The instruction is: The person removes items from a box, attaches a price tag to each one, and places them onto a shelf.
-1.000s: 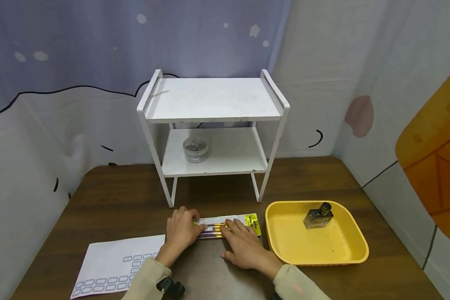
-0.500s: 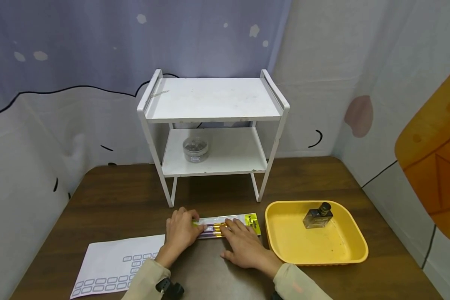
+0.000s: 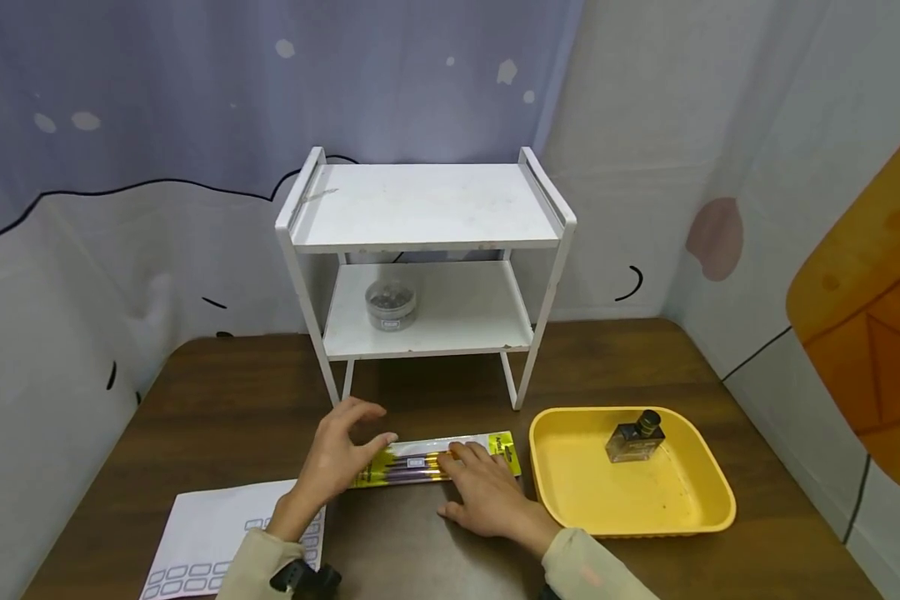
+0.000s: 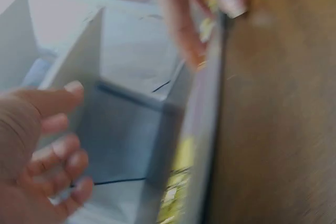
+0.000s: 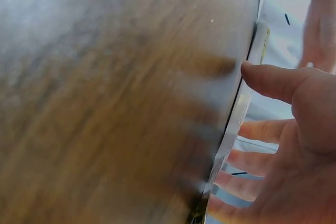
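Note:
A flat clear packet (image 3: 418, 468) with yellow-green ends lies lengthwise on the dark wooden table, holding several slender purple-and-gold sticks. Over its right part rests my right hand (image 3: 486, 493), fingers spread and nearly straight. In the right wrist view, the fingertips of my right hand (image 5: 286, 145) are at the packet (image 5: 233, 116). My left hand (image 3: 333, 457) hovers near the packet's left end, thumb and fingers apart, with nothing in it. The left wrist view is blurred; there my left hand (image 4: 44, 148) has loosely bent fingers beside the packet (image 4: 197, 114).
A white two-tier shelf (image 3: 427, 204) stands behind the packet, with a round clear tub (image 3: 391, 305) on its lower tier. To the right, a yellow tray (image 3: 607, 500) holds a dark-capped glass bottle (image 3: 635, 437). A printed paper sheet (image 3: 217, 517) lies at left.
My left hand has let go of the packet's left end and moved left and up, uncovering that yellow end. My right hand stays on the packet. The head view has tilted slightly upward.

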Demonstrator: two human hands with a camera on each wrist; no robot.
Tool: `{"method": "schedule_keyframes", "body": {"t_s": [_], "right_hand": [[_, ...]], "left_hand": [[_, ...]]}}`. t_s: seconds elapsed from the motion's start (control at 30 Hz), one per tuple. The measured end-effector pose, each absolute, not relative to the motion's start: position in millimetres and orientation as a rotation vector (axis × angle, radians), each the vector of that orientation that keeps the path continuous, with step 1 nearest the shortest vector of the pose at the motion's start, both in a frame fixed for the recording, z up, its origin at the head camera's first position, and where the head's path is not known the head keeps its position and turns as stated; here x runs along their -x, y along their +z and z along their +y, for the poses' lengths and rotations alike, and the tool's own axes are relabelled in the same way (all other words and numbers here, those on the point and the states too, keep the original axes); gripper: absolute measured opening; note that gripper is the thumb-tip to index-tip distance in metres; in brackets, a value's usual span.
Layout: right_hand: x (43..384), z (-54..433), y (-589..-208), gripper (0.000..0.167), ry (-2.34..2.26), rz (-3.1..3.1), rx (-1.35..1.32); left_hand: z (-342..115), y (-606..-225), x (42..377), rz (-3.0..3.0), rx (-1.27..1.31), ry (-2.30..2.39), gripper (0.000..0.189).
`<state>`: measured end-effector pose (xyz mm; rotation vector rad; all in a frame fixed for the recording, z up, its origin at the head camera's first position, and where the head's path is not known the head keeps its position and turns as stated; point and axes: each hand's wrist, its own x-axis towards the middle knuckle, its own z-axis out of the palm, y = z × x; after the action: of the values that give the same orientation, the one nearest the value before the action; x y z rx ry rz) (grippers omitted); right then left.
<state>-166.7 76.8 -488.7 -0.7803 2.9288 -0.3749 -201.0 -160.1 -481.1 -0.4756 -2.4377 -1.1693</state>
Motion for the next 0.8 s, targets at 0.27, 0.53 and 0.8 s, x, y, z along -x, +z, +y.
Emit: {"method": "schedule_keyframes", "body": {"t_s": [0.27,0.53,0.8], "right_hand": [[167,72,-490,0.060,-0.359,2.966,0.802],[173,67,-491,0.067,-0.594,2.949,0.712],[186,56,-491,0.067,-0.640,2.863,0.705]], "left_hand": [[-195,-448,198,-2.125,0.585,-1.313,0.021],[-213,-415,199,-1.854,0.491,-1.385,0.025],[-227,-366,224,-1.889,0.639,-1.319,0.079]]}}
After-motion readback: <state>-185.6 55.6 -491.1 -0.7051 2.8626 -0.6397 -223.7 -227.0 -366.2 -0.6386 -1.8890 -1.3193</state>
